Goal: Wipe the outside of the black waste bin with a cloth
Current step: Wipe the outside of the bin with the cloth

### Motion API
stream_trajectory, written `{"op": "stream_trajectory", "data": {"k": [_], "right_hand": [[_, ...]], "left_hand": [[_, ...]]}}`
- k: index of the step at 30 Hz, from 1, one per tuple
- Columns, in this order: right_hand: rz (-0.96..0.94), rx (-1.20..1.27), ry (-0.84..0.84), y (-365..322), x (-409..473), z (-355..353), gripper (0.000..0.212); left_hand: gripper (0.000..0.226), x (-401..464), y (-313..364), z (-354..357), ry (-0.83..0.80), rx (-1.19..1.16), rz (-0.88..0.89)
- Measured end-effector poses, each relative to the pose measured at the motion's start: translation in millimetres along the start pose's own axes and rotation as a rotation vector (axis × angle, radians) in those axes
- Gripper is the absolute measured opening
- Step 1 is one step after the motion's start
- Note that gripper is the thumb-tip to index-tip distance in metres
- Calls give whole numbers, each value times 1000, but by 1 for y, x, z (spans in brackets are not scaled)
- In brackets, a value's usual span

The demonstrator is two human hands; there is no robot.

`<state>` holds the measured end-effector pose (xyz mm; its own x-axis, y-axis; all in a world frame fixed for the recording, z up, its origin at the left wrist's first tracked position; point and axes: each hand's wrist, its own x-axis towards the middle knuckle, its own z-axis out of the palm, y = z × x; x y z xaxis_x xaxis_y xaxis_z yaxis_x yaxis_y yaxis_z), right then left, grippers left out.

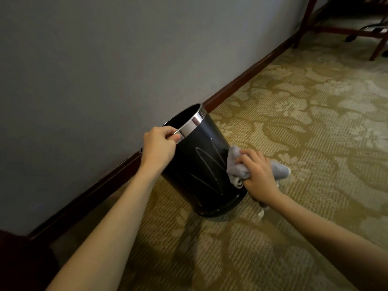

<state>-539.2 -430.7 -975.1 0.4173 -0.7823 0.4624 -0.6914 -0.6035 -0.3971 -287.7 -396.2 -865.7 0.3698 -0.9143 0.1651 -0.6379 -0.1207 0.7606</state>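
The black waste bin (203,171) stands on the carpet close to the wall, tilted toward the wall, with a shiny chrome band around its rim. Pale zigzag streaks run down its near side. My left hand (160,144) grips the chrome rim at its near edge. My right hand (259,175) holds a bunched grey cloth (236,164) pressed against the bin's right side, about halfway up. One end of the cloth trails out behind my right hand toward the carpet.
A grey wall (105,70) with a dark wooden skirting board (247,74) runs diagonally behind the bin. Patterned beige-gold carpet (304,122) covers the floor. Dark wooden furniture legs (378,47) stand at the far top right. A dark object sits at the bottom left corner.
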Motion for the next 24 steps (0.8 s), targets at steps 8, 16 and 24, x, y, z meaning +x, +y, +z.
{"op": "stream_trajectory", "data": {"k": [8, 16, 24], "right_hand": [[97, 247, -31, -7, 51, -21, 28], [-13, 309, 174, -54, 79, -18, 36], [123, -111, -6, -9, -13, 8, 43]], "left_hand": [[16, -1, 4, 6, -33, -53, 61], [18, -7, -13, 5, -29, -95, 133], [16, 4, -21, -3, 16, -129, 74]]}}
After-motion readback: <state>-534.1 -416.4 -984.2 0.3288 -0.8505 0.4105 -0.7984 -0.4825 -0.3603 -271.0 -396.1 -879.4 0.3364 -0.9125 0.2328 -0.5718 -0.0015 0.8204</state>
